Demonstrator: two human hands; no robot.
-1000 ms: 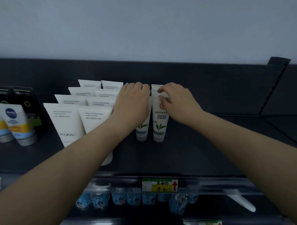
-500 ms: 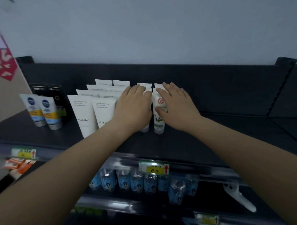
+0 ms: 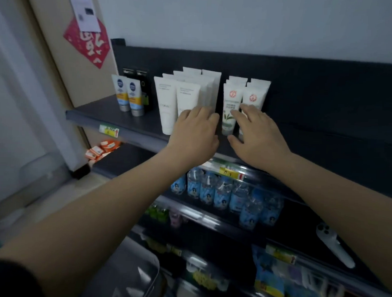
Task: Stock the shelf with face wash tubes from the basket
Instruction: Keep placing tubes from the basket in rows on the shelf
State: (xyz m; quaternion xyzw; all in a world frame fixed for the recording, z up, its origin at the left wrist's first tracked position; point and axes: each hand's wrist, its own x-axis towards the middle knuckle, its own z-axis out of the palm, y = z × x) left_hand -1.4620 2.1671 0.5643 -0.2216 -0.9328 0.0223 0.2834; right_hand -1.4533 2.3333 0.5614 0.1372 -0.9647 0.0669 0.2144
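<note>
Two short rows of white face wash tubes with a red seal and green leaves (image 3: 231, 105) stand cap-down on the dark top shelf (image 3: 129, 121). My right hand (image 3: 255, 137) hovers in front of them, fingers spread and relaxed, holding nothing; its fingertips reach the front right tube (image 3: 253, 96). My left hand (image 3: 194, 135) is open too, in front of the plain white FLORAL tubes (image 3: 166, 103) just to the left. A pale grey basket (image 3: 130, 277) shows at the bottom of the view, blurred.
Blue-and-yellow tubes (image 3: 128, 95) and black boxes (image 3: 144, 80) stand at the shelf's left end. The shelf right of the green-leaf tubes is bare. Lower shelves hold blue bottles (image 3: 222, 193), orange packs (image 3: 101, 148) and other goods. A beige wall panel bounds the left side.
Both hands have drawn back from the tops of the tubes toward the shelf's front edge, and nothing is held. The view has pulled back and swung left and down, showing the lower shelves.
</note>
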